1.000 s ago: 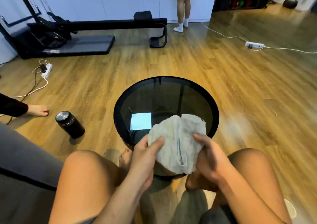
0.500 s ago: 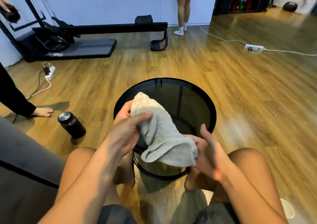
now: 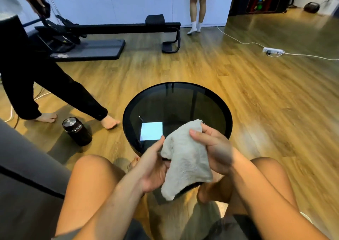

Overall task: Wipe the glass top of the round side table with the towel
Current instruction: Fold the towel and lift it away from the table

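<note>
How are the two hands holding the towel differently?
The right hand grips the towel at its top corner, thumb across the cloth; the left hand holds its lower side, palm turned up. The right hand is over the glass of the table; the left hand is by its near rim. Both hold the same towel.

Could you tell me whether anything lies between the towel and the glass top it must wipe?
Nothing visible does. The left hand and right hand hold the towel over the near edge of the glass top; the pale square on it looks like a reflection.
</note>
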Demonstrator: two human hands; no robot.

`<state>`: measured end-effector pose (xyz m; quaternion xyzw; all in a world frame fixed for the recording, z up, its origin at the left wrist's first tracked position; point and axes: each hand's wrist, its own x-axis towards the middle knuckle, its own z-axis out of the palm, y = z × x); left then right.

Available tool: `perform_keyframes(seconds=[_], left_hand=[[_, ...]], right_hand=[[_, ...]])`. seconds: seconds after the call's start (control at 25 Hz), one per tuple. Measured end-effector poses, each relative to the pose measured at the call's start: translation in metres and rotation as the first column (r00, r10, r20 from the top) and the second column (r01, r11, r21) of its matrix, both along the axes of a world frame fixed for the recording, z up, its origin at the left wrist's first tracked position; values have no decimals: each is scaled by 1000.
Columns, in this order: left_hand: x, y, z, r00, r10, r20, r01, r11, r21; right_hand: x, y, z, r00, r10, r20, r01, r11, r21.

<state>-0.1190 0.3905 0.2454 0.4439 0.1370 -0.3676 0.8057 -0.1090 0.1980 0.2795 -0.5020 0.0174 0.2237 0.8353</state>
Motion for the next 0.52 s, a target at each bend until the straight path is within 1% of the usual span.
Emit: perform_keyframes(seconds=[0.04,0.08,0.16,0.2,0.24,0.28,0.32,0.36,0.44,0.52], left_hand=[[-4,0,-2,999,-26,23,28,998,-56],[-4,0,-1,998,-5,69,11,995,-95],[2,-1,6,970,134,201,-114,987,-109],[7,-2,11,938,209,276,-194,978,-83],[11,0,18,900,256,354,-262,964,-32],[16,3,24,861,261,436,-304,952,29],[19,7,31,827,226,515,-314,945,89],[23,9,38,798,163,580,-298,944,144],[30,11,51,747,34,664,-248,941,230],[36,12,59,676,-37,736,-257,924,282]], right_hand=[[0,-2,2,999,-30,-11,30,1000,-9],[0,-6,5,999,-52,-14,52,999,0],[1,-12,14,997,-79,2,79,996,28],[2,-15,18,995,-100,21,100,995,-4],[4,-17,22,990,-133,46,137,987,-88],[6,-19,26,982,-171,78,183,964,-191],[9,-20,30,972,-208,108,230,935,-271],[11,-22,32,962,-239,129,268,914,-306],[14,-27,36,952,-252,171,293,913,-285],[15,-30,40,950,-207,232,264,933,-246]])
